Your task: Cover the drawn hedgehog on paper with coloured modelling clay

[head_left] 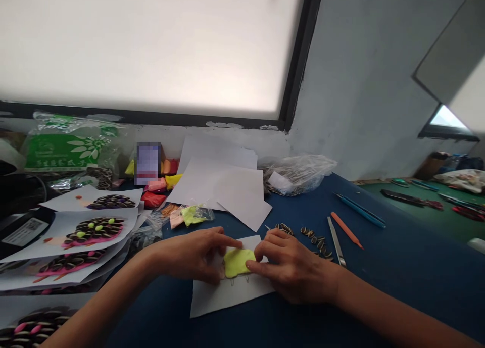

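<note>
A flattened piece of yellow-green modelling clay (235, 263) lies on a white paper sheet (212, 301) that bears a pencil drawing with small feet lines below the clay. My left hand (195, 254) curves round the clay's left end, its index finger along the top edge and its thumb low at the left. On the right, my right hand (290, 264) has its thumb pressed on the clay and its index finger bent against the upper right edge. Its other fingers are curled. Sunflower seeds (314, 237) lie just beyond my right hand.
At the left are stacked papers (102, 227) with seed-covered hedgehog pictures. Clay packets (191, 215), blank sheets (231, 186) and a plastic bag (299, 171) are farther back. A metal tool (336, 241), an orange marker (346, 230) and blue tweezers (359, 210) lie right.
</note>
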Motion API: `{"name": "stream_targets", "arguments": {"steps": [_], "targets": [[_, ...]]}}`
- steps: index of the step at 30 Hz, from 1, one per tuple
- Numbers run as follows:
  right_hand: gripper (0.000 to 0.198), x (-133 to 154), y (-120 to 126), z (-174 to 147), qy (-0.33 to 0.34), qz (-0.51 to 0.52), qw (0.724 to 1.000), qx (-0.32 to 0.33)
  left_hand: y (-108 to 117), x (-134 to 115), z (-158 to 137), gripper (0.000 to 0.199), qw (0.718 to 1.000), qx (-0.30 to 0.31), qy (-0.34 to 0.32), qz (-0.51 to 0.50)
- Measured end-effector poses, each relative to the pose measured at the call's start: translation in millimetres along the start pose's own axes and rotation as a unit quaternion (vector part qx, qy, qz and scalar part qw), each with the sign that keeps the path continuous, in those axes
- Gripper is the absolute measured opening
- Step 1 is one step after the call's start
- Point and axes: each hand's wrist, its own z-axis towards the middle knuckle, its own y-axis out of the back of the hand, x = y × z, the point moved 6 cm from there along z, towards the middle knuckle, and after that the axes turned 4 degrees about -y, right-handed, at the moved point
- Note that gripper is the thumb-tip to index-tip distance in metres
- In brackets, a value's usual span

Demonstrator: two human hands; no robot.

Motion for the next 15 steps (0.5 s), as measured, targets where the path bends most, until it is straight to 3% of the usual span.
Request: {"name": "stream_targets", "arguments": {"steps": [9,15], "targets": [[0.027,1.2,-4.6,4.4,-0.044,0.012,0.997,0.058,-1.4,3.5,1.1,0.07,0.999,-0.001,0.014,-0.043],[0.034,-0.7,-2.9,1.8,-0.059,0.027,0.998,0.002,-1.1,-0.1,1.4,0.061,0.999,0.004,0.021,-0.033]]}}
